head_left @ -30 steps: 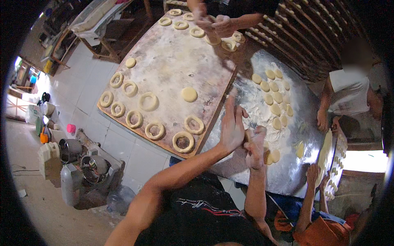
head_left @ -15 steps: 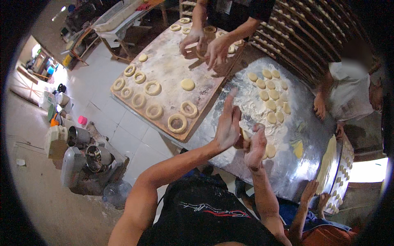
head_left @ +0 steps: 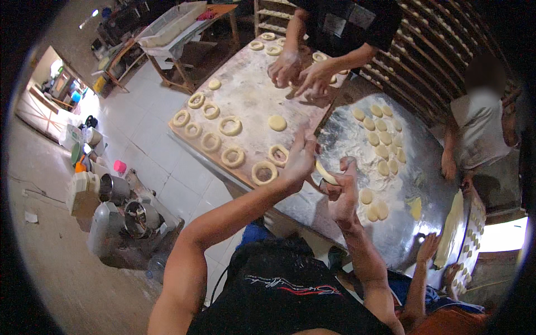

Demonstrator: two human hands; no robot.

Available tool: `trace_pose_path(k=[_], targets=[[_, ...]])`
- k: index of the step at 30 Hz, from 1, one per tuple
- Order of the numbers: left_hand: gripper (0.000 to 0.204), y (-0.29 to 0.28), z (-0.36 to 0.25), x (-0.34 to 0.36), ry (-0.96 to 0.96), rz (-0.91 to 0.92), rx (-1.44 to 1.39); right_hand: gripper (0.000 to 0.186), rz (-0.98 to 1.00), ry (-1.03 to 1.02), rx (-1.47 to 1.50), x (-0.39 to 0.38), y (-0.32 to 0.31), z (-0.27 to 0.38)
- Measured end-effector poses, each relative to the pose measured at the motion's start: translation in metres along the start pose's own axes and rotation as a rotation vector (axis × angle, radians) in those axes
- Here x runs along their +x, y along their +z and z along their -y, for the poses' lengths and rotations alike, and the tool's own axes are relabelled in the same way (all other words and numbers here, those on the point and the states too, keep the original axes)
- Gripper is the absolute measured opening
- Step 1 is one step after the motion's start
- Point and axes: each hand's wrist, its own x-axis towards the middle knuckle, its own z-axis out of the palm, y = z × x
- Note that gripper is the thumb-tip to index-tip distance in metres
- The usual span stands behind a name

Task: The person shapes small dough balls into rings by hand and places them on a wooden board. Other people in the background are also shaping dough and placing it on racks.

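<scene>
Both my hands are up over the near edge of the metal table. A pale curved piece of dough (head_left: 325, 174) stretches between them, seen edge-on, so its full outline does not show. My left hand (head_left: 300, 161) holds its left end, fingers pointing away from me. Around its other end my right hand (head_left: 342, 192) is closed, thumb up. Just left of my left hand, dough rings (head_left: 263, 173) lie on a floured wooden board (head_left: 245, 84). Flat dough rounds (head_left: 382, 167) rest in flour to the right of my right hand.
Across the board a co-worker's hands (head_left: 298, 75) work over it. Another person (head_left: 480, 134) stands at the right, by the metal table (head_left: 396, 223). At lower right a co-worker's hand (head_left: 428, 247) is beside a long dough sheet (head_left: 448, 229). Racks of dough (head_left: 441, 50) stand behind.
My left hand has moved left toward the board's corner, apart from my right, and the dough between them now shows. The whole view has shifted slightly.
</scene>
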Motion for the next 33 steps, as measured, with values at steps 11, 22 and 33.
trace_pose_path(k=[11,22,33], targets=[[0.036,-0.109,-0.009,0.025,0.324,-0.023,0.243,0.022,-0.022,-0.083,-0.450,0.075,0.082,-0.081],[0.041,-0.186,-0.001,0.098,0.541,-0.135,0.879,0.044,-0.202,-0.344,-1.148,0.156,0.093,-0.099],[0.050,-0.165,0.003,0.093,0.552,0.261,1.159,0.038,-0.407,0.177,-1.383,0.082,0.040,-0.068]])
